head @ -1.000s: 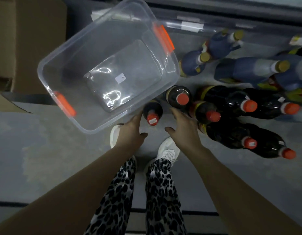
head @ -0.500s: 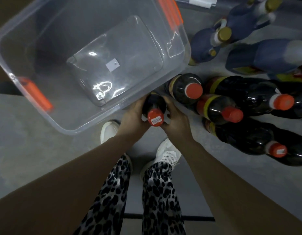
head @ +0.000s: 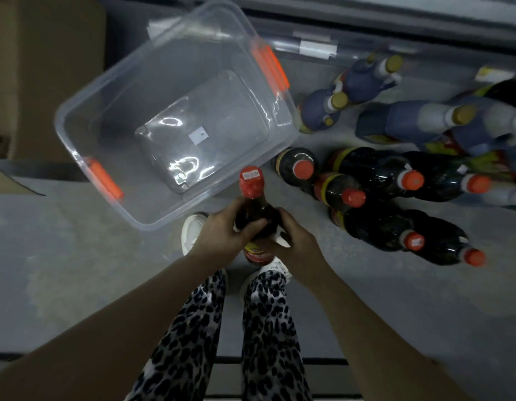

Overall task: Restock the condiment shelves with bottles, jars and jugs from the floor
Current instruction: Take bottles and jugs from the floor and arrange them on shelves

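A dark sauce bottle (head: pixel 252 205) with a red cap is lifted off the floor, just above my shoes. My left hand (head: pixel 219 231) grips its left side and my right hand (head: pixel 291 237) grips its right side, fingers curled round the body. Several more dark red-capped bottles (head: pixel 375 172) stand on the grey floor to the right. Behind them stand blue jugs with gold caps (head: pixel 407 120). The shelf edge (head: pixel 366 15) runs along the top of the view.
An empty clear plastic bin (head: pixel 86 111) with orange latches sits on the floor ahead and left, its near corner close to the held bottle. A brown cardboard box (head: pixel 45 70) stands at the far left. Bare grey floor lies to the left and lower right.
Both hands closed round the nearest red-capped bottle and raised it off the floor toward me. The view pulled back upward.
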